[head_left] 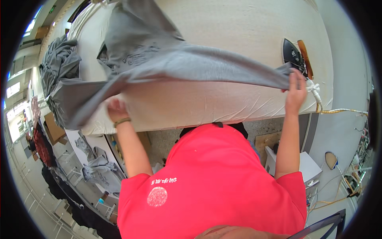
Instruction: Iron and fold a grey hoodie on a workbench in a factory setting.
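A grey sweatshirt with a dark printed design is stretched across the cream-covered table, partly lifted off it. My right hand is closed on the end of one long sleeve, at the table's right side near the iron. The sleeve runs taut from there toward the left. My left hand is beside the sweatshirt's lower left part, over the table's near edge. Motion smears its fingers, so whether it grips the cloth does not show. The garment's far upper end leaves the picture at the top.
A dark iron with a brown handle lies at the table's right, its white-wrapped hose trailing over the edge. A heap of grey garments hangs at the left end. More grey clothing lies lower left, below table height.
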A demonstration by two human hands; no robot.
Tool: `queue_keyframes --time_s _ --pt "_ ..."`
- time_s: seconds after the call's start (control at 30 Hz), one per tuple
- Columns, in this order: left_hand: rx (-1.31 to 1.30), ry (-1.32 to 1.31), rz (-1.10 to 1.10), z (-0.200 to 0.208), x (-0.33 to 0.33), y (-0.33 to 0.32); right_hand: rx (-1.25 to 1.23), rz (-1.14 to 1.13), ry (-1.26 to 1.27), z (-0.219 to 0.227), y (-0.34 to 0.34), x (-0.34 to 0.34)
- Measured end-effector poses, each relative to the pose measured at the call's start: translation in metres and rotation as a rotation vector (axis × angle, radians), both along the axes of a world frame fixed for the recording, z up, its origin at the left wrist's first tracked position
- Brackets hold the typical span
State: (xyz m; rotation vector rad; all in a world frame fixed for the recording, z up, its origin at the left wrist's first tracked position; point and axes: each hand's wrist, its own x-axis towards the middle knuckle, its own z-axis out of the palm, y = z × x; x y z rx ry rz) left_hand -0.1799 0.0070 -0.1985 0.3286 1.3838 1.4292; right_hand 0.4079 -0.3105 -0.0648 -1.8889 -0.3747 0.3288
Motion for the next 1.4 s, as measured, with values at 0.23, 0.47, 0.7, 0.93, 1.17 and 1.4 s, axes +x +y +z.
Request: queue_keyframes --time_s 0.23,0.47,0.7,0.93,1.17,1.4 --pt "-0.287 0.266 -0.578 0.055 0.137 -0.104 -0.619 0.328 -0.184 -0.114 -0.053 0.006" --pt "-0.348 0.198 -0.782 0.036 0.18 -0.061 -0.567 0.314 -0.471 -0.055 -0.005 0.007" --pt "0.472 1.15 -0.96 0.014 0.219 -0.081 -0.245 0.322 0.009 -0.049 -0.003 0.036" --pt "0.718 1.371 -1.037 0.023 0.235 -0.049 -0.5 0.409 0.271 -0.038 -0.011 0.046" --pt "0.623 1.662 -1.42 0.043 0.237 -0.031 -0.519 0.528 0.347 -0.021 0.005 0.038" --pt "0.782 1.202 -0.832 0.162 0.16 -0.031 -0.232 0.6 0.356 0.041 0.023 0.021"
